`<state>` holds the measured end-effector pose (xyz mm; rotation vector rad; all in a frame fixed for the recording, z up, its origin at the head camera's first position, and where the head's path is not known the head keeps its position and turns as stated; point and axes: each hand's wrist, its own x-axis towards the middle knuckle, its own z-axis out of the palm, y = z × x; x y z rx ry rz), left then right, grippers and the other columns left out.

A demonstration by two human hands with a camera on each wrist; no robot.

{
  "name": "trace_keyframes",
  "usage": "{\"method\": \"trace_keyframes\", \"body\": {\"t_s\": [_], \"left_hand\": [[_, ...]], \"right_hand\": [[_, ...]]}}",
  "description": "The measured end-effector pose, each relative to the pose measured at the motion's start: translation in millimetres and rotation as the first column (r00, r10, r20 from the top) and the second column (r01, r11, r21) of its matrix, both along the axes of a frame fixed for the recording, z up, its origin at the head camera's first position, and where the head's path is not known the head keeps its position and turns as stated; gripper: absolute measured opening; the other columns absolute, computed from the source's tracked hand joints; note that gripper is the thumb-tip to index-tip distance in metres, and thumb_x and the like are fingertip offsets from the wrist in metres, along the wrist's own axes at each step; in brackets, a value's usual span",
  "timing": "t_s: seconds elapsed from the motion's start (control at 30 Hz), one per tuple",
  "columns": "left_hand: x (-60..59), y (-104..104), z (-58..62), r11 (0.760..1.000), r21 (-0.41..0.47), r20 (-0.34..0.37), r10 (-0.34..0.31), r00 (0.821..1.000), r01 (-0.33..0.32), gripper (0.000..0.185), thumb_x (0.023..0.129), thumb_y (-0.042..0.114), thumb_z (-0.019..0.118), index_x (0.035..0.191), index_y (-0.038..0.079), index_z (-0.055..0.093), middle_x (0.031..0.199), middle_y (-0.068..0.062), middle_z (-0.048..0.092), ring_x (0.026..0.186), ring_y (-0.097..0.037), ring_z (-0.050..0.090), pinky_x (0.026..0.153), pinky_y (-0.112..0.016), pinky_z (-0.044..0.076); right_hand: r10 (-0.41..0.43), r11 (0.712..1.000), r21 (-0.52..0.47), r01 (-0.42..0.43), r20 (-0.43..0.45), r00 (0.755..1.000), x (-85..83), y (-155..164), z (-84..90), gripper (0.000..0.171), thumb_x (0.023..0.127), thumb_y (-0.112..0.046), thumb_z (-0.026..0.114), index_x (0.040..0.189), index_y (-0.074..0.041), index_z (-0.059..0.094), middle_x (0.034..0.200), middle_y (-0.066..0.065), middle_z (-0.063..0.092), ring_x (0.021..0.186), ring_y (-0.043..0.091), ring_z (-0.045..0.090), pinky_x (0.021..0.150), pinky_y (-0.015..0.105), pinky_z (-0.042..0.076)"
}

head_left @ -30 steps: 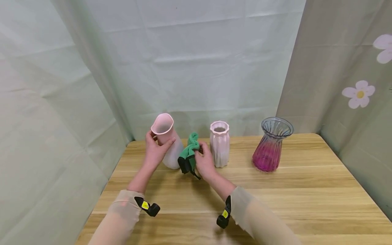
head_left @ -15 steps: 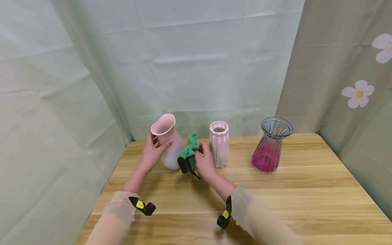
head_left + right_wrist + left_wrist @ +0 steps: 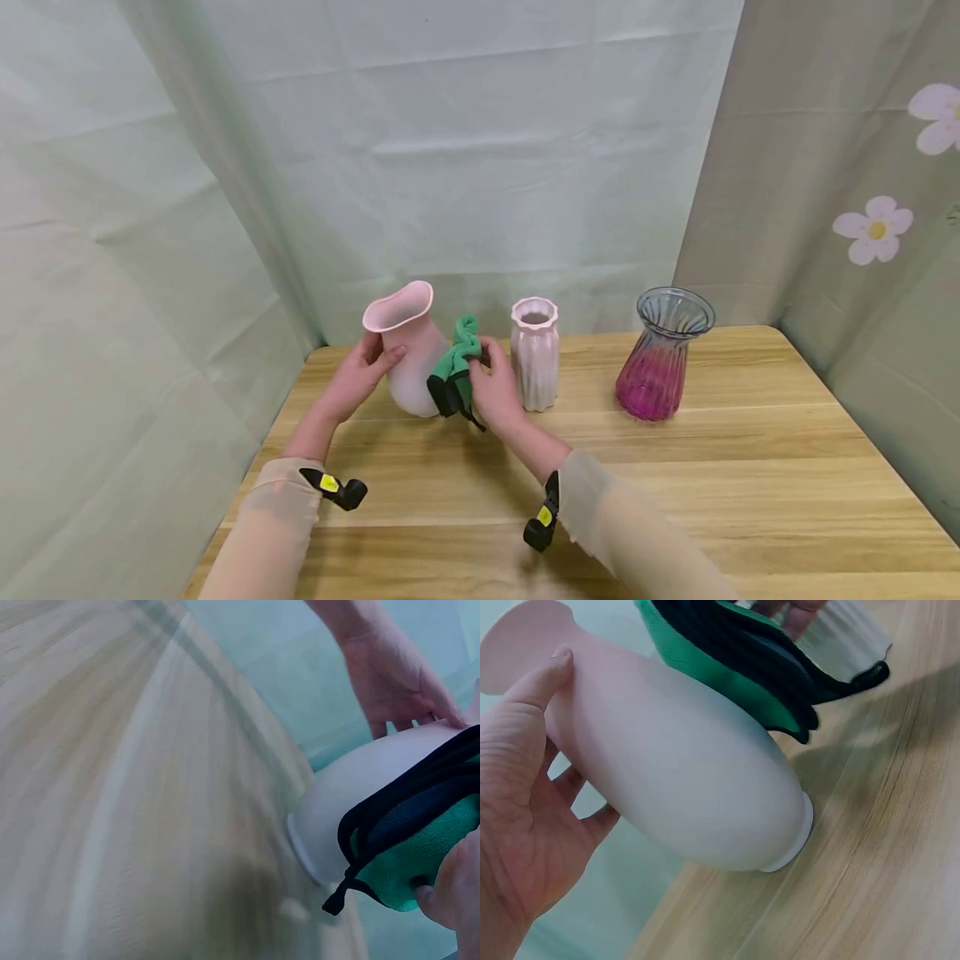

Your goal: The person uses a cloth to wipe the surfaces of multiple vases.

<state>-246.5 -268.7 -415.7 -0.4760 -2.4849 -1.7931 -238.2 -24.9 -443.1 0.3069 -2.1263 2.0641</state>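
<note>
My left hand [image 3: 358, 379] grips the neck of a pink-and-white vase [image 3: 682, 750], thumb on the near side and fingers behind it. The vase leans to the left, its wavy mouth turned toward me and its foot down at the tabletop. In my right hand [image 3: 495, 387] is a folded green cloth [image 3: 456, 362] with black edging and a short black loop. The cloth is pinched between thumb and fingers and overlaps the vase's right side in the head view. Just right of that hand stands a ribbed pinkish-white vase [image 3: 536, 358], upright.
A glass vase [image 3: 660, 358], grey-blue at the rim and magenta below, stands farther right on the wooden table [image 3: 675, 500]. Pale curtains [image 3: 480, 150] hang behind the table and along its left and right sides.
The pink-and-white vase has turned in my left hand, its mouth now showing wider. That hand has shifted slightly left and down. My right hand and the cloth have moved slightly left, toward the vase.
</note>
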Motion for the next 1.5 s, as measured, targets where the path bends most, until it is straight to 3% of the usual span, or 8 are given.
{"method": "trace_keyframes", "body": {"t_s": [0.23, 0.43, 0.73, 1.03, 1.3, 1.5], "left_hand": [[-1.5, -3, -3.0, 1.0, 0.006, 0.022, -0.026, 0.999, 0.026, 0.066, 0.107, 0.027, 0.057, 0.163, 0.028, 0.024, 0.164, -0.009, 0.029, 0.149, -0.027, 0.029, 0.118, -0.054, 0.029], [-1.4, -3, -1.8, 0.998, 0.031, 0.037, -0.046, 0.998, 0.045, 0.065, 0.108, 0.025, 0.056, 0.163, 0.028, 0.023, 0.164, -0.007, 0.029, 0.149, -0.023, 0.028, 0.118, -0.049, 0.03], [-1.3, -3, -0.7, 0.998, 0.026, 0.02, -0.062, 0.998, 0.062, 0.066, 0.108, 0.022, 0.056, 0.164, 0.028, 0.022, 0.165, -0.005, 0.026, 0.149, -0.023, 0.026, 0.111, -0.025, 0.036], [-0.1, -1, 1.1, 0.996, 0.042, 0.015, -0.077, 0.997, 0.076, 0.065, 0.108, 0.017, 0.054, 0.164, 0.027, 0.021, 0.165, -0.006, 0.026, 0.149, -0.022, 0.025, 0.109, -0.022, 0.036], [2.7, -1, 2.3, 0.999, 0.035, 0.044, -0.042, 0.998, 0.04, 0.066, 0.107, 0.022, 0.057, 0.163, 0.028, 0.022, 0.165, -0.007, 0.027, 0.15, -0.023, 0.026, 0.119, -0.05, 0.028], [2.4, -1, 2.0, 0.999, 0.04, 0.05, -0.037, 0.998, 0.035, 0.068, 0.107, 0.023, 0.058, 0.164, 0.03, 0.021, 0.167, -0.003, 0.023, 0.15, -0.021, 0.024, 0.119, -0.05, 0.028]], "right_hand": [[0.0, 1.0, -0.021, -0.001, -0.044, 0.999, -14.9, -15, 26.4, 0.022, 0.104, -0.01, 0.054, 0.125, -0.007, 0.06, 0.126, 0.008, 0.062, 0.123, 0.027, 0.055, 0.104, 0.043, 0.047], [0.013, 0.999, -0.033, -0.014, -0.039, 0.999, -23.8, -29, 45.0, 0.021, 0.103, -0.013, 0.058, 0.123, -0.008, 0.062, 0.12, 0.005, 0.064, 0.115, 0.022, 0.057, 0.102, 0.04, 0.048], [0.054, 0.998, -0.016, -0.054, -0.002, 0.999, -22.3, -29, 49.1, 0.038, 0.1, -0.024, 0.064, 0.136, -0.014, 0.062, 0.13, 0.0, 0.064, 0.122, 0.018, 0.055, 0.105, 0.04, 0.047], [0.013, 1.0, 0.023, -0.013, -0.008, 1.0, -26.3, -32, 50.9, 0.031, 0.099, -0.019, 0.065, 0.128, -0.009, 0.066, 0.123, 0.004, 0.067, 0.117, 0.02, 0.058, 0.101, 0.038, 0.049], [0.009, 0.998, 0.068, -0.01, 0.013, 1.0, -27.1, -31, 35.4, 0.028, 0.098, -0.007, 0.062, 0.125, -0.004, 0.065, 0.127, 0.009, 0.065, 0.118, 0.022, 0.058, 0.102, 0.039, 0.049], [0.003, 0.999, 0.051, -0.005, 0.05, 0.999, -25.8, -27, 4.7, 0.023, 0.1, -0.005, 0.058, 0.122, -0.002, 0.062, 0.128, 0.012, 0.061, 0.118, 0.025, 0.056, 0.099, 0.041, 0.05]]}}
